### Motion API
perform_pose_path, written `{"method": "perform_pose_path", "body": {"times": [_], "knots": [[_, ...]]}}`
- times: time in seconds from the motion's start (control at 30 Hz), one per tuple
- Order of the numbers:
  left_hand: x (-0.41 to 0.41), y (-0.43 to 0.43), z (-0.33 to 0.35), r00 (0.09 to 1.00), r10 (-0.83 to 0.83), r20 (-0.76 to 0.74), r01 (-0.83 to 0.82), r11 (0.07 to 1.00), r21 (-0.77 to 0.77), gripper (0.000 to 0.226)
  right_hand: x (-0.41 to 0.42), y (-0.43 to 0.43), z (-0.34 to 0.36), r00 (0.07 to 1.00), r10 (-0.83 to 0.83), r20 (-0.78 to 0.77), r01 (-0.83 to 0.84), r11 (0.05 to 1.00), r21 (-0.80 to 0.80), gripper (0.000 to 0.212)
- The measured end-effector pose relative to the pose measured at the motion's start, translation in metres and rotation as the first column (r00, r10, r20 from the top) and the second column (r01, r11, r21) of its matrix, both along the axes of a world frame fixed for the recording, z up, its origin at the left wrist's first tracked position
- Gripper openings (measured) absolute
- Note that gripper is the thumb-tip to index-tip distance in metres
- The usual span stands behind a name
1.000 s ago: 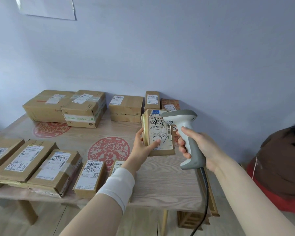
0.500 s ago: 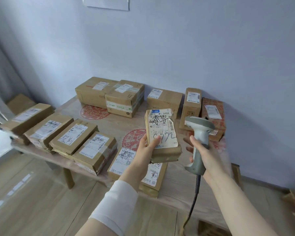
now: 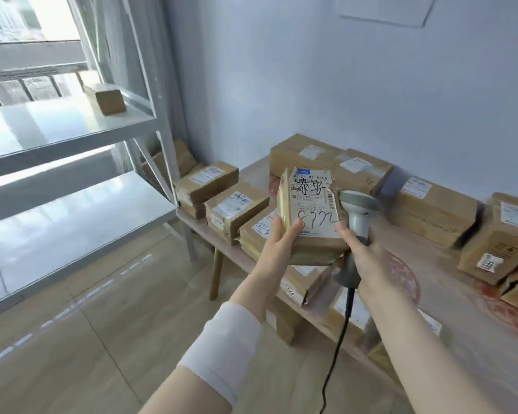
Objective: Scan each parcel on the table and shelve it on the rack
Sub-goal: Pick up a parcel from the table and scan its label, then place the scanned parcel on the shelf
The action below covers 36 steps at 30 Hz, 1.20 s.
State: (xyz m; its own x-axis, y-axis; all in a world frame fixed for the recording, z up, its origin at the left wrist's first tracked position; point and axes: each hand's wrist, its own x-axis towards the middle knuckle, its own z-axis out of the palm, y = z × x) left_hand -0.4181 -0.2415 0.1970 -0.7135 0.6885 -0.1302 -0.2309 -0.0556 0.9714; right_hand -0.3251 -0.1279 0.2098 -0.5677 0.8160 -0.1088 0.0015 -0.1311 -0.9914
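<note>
My left hand [image 3: 277, 249] grips a small brown parcel [image 3: 308, 216] from below, holding it upright; its white label with handwriting faces me. My right hand [image 3: 368, 258] is closed round the handle of a grey barcode scanner [image 3: 358, 206], just right of the parcel and partly behind it, its cable [image 3: 337, 351] hanging down. Several more labelled cardboard parcels [image 3: 237, 207] lie on the wooden table [image 3: 461, 330] beneath and behind my hands. The grey metal rack [image 3: 72, 192] stands to the left, with one small box [image 3: 109, 98] on an upper shelf.
The rack's upright post [image 3: 159, 115] stands close to the table's left end. More brown parcels [image 3: 174, 162] sit behind that post against the wall. Wood-pattern floor [image 3: 87, 324] lies open between me and the rack. A white sheet [image 3: 383, 8] hangs on the wall.
The view has swung left, so the rack has come into sight and the table now sits to the right. Both hands keep their holds; the scanner has dropped beside the parcel.
</note>
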Motion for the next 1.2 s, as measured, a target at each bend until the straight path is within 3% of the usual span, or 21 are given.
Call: {"method": "perform_pose_path", "body": {"times": [0.1,0.2,0.43,0.63,0.97,1.07,1.2], "knots": [[-0.042,-0.034,-0.002,0.996,0.087,0.029,-0.088,0.995,0.036,0.071,-0.053,-0.032,0.002,0.997,0.081,0.012,-0.08,0.996,-0.028,0.037],[-0.083,-0.06,-0.009,0.984,0.168,0.055,-0.172,0.984,0.057,0.071,-0.101,-0.058,0.004,0.99,0.14,0.016,-0.14,0.99,-0.029,0.041],[-0.186,-0.107,-0.013,0.956,0.275,0.104,-0.285,0.953,0.1,0.088,-0.22,-0.093,0.001,0.96,0.28,0.021,-0.28,0.96,0.024,0.017],[-0.283,-0.123,-0.018,0.931,0.361,0.06,-0.364,0.93,0.045,0.071,-0.327,-0.107,-0.011,0.94,0.34,-0.009,-0.34,0.94,0.031,0.018],[-0.395,-0.12,-0.022,0.927,0.37,0.054,-0.369,0.929,-0.039,0.06,-0.449,-0.098,-0.022,0.92,0.385,0.07,-0.387,0.922,0.007,0.04],[-0.417,-0.114,-0.025,0.945,0.326,0.037,-0.324,0.945,-0.045,0.055,-0.466,-0.094,-0.023,0.931,0.359,0.068,-0.361,0.932,0.016,0.029],[-0.441,-0.098,-0.026,0.973,0.226,0.042,-0.222,0.972,-0.082,0.065,-0.476,-0.083,-0.022,0.959,0.272,0.079,-0.276,0.96,0.048,0.021]]}}
